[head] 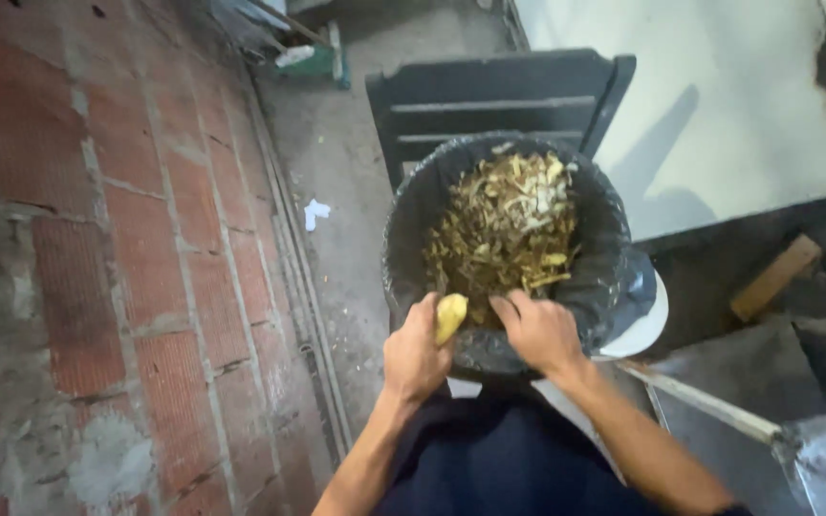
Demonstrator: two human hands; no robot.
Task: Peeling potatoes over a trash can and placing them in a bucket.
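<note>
Left hand point(416, 355) gripped a half-peeled yellow fruit point(449, 316), right hand point(539, 331) pinching at it (grip unclear), bin point(403, 239) already peel-heaped.

Your way on the left is shut by the brick wall point(97, 239), which runs from near to far. Between it and the black-lined bin point(413, 239) lies a strip of bare concrete floor point(336, 191), with only a white scrap point(315, 212) on it. Just beyond the bin stands a dark slatted chair point(499, 96). At near right, a metal frame point(709, 406) blocks passage.
</note>
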